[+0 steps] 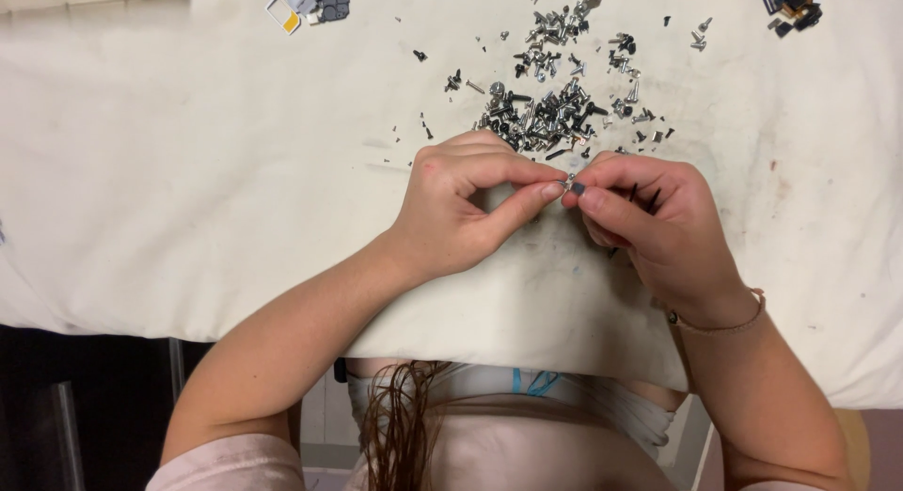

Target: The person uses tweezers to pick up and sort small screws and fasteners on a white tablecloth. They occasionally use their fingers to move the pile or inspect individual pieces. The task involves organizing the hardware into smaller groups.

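- Together, the left hand (461, 209) and right hand (649, 223) are pinching a tiny metal screw (569, 182) between their fingertips.
- Just beyond them, a screw pile (546, 110) is lying on the cloth-covered bench (188, 171).
- Likely light, stiff, slippery; best pinched at its ends.

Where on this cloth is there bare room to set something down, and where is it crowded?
Free: the wide stretch of cloth left of the left hand, below the small parts at the top edge; also the cloth right of the right hand. Crowded: the screw pile just beyond both hands, where loose screws scatter outward.
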